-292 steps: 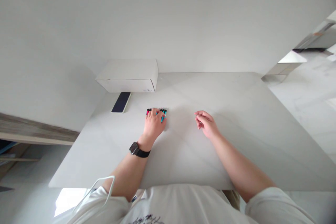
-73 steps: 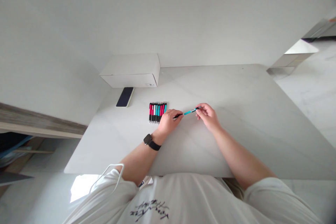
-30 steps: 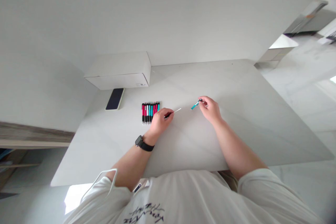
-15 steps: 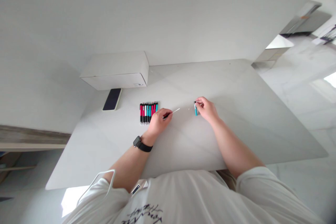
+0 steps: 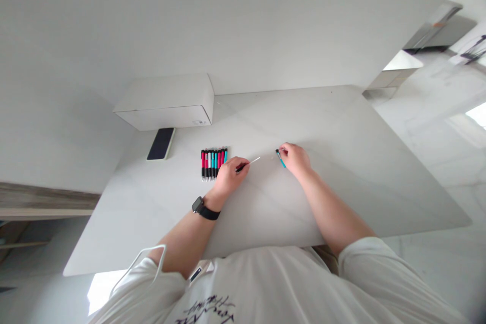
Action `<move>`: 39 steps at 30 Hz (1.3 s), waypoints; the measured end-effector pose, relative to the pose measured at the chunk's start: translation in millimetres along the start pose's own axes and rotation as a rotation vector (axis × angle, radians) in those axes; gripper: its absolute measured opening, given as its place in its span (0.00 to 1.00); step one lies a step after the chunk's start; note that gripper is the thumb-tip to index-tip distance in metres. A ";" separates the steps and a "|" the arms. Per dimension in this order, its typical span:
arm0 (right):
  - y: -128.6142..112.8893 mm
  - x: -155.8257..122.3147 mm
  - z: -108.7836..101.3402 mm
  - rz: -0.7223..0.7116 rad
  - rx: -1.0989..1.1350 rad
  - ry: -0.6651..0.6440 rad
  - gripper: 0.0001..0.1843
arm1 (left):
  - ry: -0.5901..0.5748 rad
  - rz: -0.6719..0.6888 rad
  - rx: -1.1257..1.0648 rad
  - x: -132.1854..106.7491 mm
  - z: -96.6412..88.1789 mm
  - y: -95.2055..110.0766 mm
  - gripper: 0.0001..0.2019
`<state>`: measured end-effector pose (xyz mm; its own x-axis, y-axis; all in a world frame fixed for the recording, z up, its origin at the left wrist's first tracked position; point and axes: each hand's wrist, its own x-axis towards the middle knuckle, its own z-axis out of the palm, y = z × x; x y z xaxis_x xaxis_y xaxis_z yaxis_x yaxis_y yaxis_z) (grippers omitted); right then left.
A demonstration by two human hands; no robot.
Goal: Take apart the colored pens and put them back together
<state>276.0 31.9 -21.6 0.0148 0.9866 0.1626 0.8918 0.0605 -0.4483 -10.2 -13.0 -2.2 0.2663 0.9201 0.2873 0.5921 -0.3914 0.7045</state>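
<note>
My left hand (image 5: 228, 176) is closed around the black lower part of a pen (image 5: 240, 167), from which a thin white refill (image 5: 255, 160) points up and to the right. In my right hand (image 5: 295, 159), the fingertips pinch a teal pen barrel (image 5: 282, 160) with a dark top end; it tilts with that end up and to the left. Between the hands lies a tiny pale piece (image 5: 272, 158), too small to name. Just left of my left hand, several pens (image 5: 210, 164) in red, white and teal lie side by side in a row, partly hidden by that hand.
A long white box (image 5: 167, 114) stands against the wall at the back left of the pale table (image 5: 258, 212). In front of the box lies a phone (image 5: 161, 144) with a dark screen. The table's right edge borders on a tiled floor.
My right hand has shifted slightly left, and the teal barrel has gone from nearly upright in the picture to leaning left at its top. My left hand stays in place.
</note>
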 end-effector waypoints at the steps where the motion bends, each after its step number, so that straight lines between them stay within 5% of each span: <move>1: -0.8 -0.7 -1.4 0.002 0.000 0.006 0.10 | 0.000 -0.001 0.000 0.0 0.0 0.1 0.07; 10: -3.7 -12.5 -12.0 -0.026 0.031 -0.099 0.13 | -0.011 -0.010 -0.002 0.0 -1.6 1.3 0.07; 17: -5.6 -12.8 -10.8 -0.015 0.052 -0.060 0.12 | -0.018 0.005 0.007 -0.1 -1.8 1.0 0.07; 20: -13.9 -17.1 -17.0 -0.089 0.153 -0.013 0.13 | -0.017 0.043 0.027 0.0 -2.0 0.8 0.06; 29: -53.2 -39.1 -12.4 -0.353 0.296 -0.184 0.08 | -0.043 0.154 0.091 -0.5 -1.1 4.0 0.07; 39: -45.6 -35.5 -15.9 -0.288 0.358 -0.149 0.09 | -0.021 0.116 0.102 0.6 -2.3 -1.2 0.07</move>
<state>242.0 -8.3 7.0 -0.2982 0.9315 0.2082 0.6384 0.3568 -0.6820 -12.5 -11.9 -1.4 0.3525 0.8685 0.3485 0.6307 -0.4956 0.5972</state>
